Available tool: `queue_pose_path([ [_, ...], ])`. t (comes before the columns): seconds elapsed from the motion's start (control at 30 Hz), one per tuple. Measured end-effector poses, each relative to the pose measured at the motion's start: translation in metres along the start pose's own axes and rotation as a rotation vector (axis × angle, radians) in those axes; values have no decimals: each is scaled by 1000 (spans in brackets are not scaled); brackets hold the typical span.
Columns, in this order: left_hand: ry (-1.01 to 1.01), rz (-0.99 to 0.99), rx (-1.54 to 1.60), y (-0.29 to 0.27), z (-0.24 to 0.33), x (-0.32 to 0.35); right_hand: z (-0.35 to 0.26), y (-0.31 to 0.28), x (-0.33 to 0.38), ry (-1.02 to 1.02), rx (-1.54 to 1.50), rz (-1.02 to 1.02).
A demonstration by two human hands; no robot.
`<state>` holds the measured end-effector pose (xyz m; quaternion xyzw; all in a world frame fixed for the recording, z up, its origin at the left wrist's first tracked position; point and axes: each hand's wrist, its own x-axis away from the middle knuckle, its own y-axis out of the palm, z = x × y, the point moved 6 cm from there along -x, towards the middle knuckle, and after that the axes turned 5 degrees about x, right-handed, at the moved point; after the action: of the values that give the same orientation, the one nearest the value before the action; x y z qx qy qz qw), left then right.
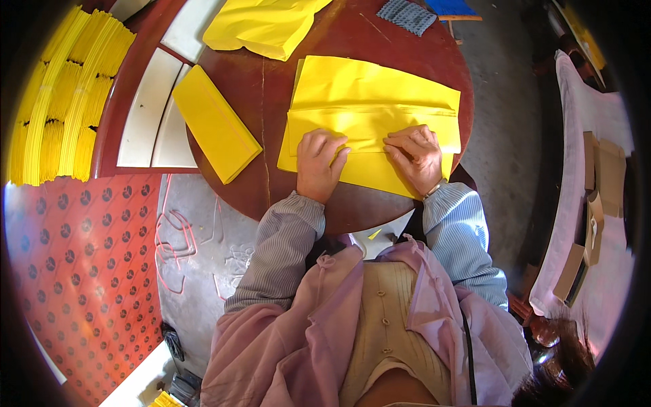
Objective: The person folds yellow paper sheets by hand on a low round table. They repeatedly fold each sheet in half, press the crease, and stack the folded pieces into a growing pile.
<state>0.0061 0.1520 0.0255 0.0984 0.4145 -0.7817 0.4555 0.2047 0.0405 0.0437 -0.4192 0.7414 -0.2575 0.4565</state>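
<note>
A stack of large yellow paper sheets (369, 81) lies on the round dark-red table, with a raised crease running across its middle. My left hand (320, 163) is closed, thumb and fingers pinched on the near layer of the top yellow sheet. A little to the right, my right hand (416, 157) pinches the same layer in the same way. Both hands rest on the paper, a short gap between them. The fingertips partly hide the paper's edge there. To the left, a narrow folded yellow bundle (215, 124) lies slanted near the table's rim.
Another crumpled yellow sheet (264, 27) lies at the table's far side, near a grey textured cloth (407, 17). Tall stacks of folded yellow paper (68, 95) stand at far left. Red cord (176, 237) lies on the floor; cardboard boxes (607, 176) sit on a pale cloth at right.
</note>
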Motion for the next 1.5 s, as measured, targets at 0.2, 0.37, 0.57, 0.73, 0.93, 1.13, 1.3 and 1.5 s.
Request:
queue_pose_path([
  [0.2, -38, -54, -116, -6, -7, 2, 0, -3, -1, 60, 31, 13],
  [0.37, -23, 11, -176, -7, -1, -2, -6, -4, -6, 54, 154, 44],
  [0.57, -14, -59, -168, -6, -2, -2, -6, -7, -5, 67, 127, 38],
  [0.73, 104, -2, -74, -7, -1, -3, -5, -13, -2, -7, 135, 75],
  [0.93, 91, -103, -12, -6, -2, -4, 5, -25, 13, 3, 191, 13],
  [1.13, 177, -173, -113, -8, 7, -2, 22, -42, 31, 74, 192, 19],
  [1.3, 172, -135, -134, -4, 13, -6, 30, -51, 37, 59, 182, -43],
  [1.5, 157, -106, -142, 15, 25, -22, 26, -50, 32, 60, 215, -11],
])
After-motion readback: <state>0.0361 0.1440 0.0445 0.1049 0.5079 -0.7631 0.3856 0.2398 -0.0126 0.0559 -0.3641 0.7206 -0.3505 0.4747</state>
